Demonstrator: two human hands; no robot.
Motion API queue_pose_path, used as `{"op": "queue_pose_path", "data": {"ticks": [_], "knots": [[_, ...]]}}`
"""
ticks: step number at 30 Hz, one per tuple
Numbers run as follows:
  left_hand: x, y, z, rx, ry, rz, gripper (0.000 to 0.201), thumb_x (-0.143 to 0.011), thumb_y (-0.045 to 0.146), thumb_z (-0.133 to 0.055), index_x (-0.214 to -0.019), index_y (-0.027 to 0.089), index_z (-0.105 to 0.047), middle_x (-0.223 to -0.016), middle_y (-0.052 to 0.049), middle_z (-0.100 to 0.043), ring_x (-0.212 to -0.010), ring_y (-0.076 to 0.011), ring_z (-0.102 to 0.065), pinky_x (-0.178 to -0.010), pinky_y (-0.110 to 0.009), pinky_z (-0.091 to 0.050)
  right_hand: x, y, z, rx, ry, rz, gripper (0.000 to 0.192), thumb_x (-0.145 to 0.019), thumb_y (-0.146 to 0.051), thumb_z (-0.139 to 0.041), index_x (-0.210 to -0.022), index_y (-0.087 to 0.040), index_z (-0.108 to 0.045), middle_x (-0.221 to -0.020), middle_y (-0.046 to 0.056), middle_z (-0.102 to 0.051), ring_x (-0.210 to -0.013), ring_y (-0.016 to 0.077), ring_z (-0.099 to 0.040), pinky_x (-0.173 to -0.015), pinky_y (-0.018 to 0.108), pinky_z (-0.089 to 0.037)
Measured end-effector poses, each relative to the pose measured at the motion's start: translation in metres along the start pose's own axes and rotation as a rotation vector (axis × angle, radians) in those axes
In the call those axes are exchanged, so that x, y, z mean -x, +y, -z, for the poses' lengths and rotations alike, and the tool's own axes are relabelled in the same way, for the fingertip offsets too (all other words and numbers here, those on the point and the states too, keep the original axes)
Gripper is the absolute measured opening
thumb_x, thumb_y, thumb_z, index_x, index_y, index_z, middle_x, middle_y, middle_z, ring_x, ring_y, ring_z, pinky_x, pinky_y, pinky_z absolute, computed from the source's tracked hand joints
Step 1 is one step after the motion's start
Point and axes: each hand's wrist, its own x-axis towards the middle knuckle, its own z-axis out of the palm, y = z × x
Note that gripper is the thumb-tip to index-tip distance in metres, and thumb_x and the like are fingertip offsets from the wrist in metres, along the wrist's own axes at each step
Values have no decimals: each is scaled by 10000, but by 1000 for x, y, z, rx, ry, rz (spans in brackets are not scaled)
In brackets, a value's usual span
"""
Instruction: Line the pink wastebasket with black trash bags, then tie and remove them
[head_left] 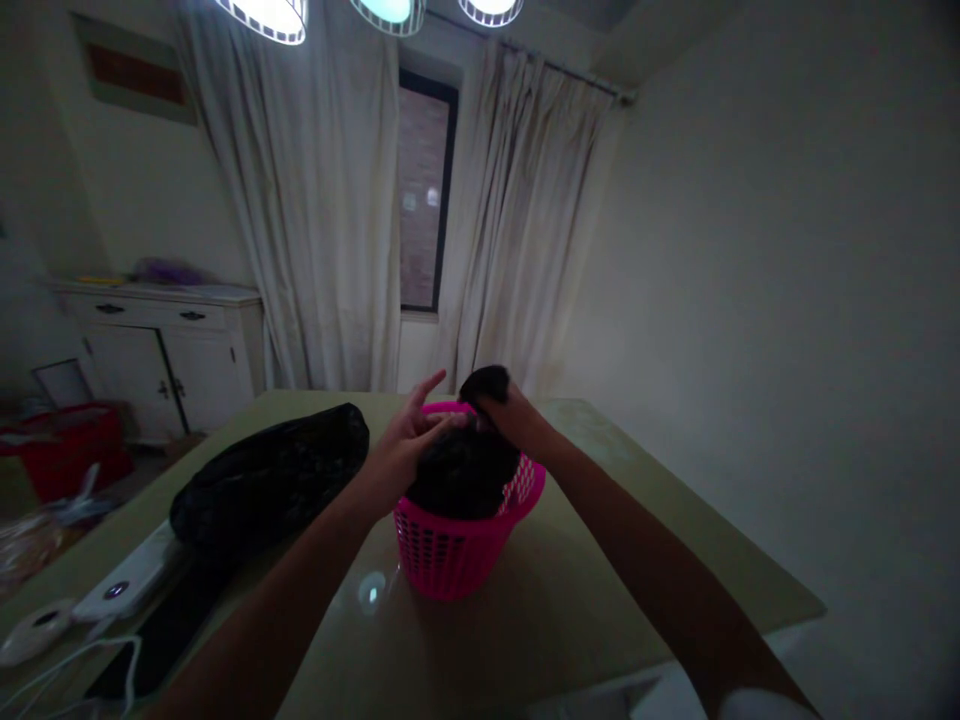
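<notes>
**Two hands over a full pink basket**

The right hand (510,415) is closed around a small dark bundle (486,382), gripped at the fingertips and held just above the far rim of the basket; in this dim light the bundle reads as rolled cloth, though its exact kind cannot be told. The left hand (405,445) is spread wide, forefinger pointing up and away, palm turned toward the dark heap and holding nothing. It seems to rest against or hover just beside the heap; contact is hard to judge.

Below both hands sits the pink basket (457,550), a perforated plastic tub near the middle of the table (585,600). Dark items (461,475) are piled in it above the rim.

To the left lies a black plastic bag (270,480), slumped on the tabletop and apart from the basket. Nearer the left edge are a white device (124,585) with a cable trailing from it.

The risks, as a judgement: the heap already crowns the rim, so a nudge from either hand could spill items onto the table. The basket looks light and the tabletop glossy, so a sideways push could make it slide or tip. The poor light also makes a fumbled grip more likely.
</notes>
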Motion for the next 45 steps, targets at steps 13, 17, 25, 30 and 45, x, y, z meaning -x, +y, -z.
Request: {"op": "queue_pose_path", "data": {"ticks": [13, 17, 25, 30, 45], "knots": [[-16, -12, 3, -528, 167, -307, 456, -903, 377, -642, -1289, 173, -773, -923, -73, -796, -847, -251, -737, -764, -325, -574, 28, -15, -15, 201, -167, 134, 581, -795, -621, -881, -1123, -196, -659, -1166, 84, -709, -1099, 252, -643, -1025, 412, -528], [-8, -16, -5, -762, 228, -221, 529, -1086, 442, -433, -1509, 210, -650, -623, -11, -660, -576, -242, -649, -582, -302, -470, 24, 3, -18, -24, 52, -78, 519, -955, -708, -635, -887, -194, -639, -828, 39, -688, -774, 193, -642, -741, 324, -534], [-1, -27, 10, -1275, 41, -608, 694, -865, 76, -487, -1490, 307, -681, -1234, -104, -686, -1026, -260, -706, -928, -387, -571, 6, 21, -14, 23, 74, -16, 184, -670, -264, -709, -832, -197, -655, -800, -3, -699, -831, 193, -628, -753, 286, -514], [-4, -17, 15, -1111, 96, -529, 424, -997, 183, -498, -1324, 271, -754, -1266, -110, -698, -1089, -279, -709, -1009, -414, -540, 15, 15, -12, -243, -136, -282, 279, -782, -470, -707, -801, -192, -708, -824, 29, -724, -789, 193, -637, -764, 320, -531], [-29, -17, 22, -678, 253, 56, 550, -935, 626, -618, -588, 201, -646, -592, -47, -612, -615, -235, -598, -570, -306, -364, 47, -4, -25, 663, 52, 377, 525, -920, -361, -821, -1373, -263, -574, -1415, 128, -549, -1260, 286, -606, -1113, 516, -556]]}}
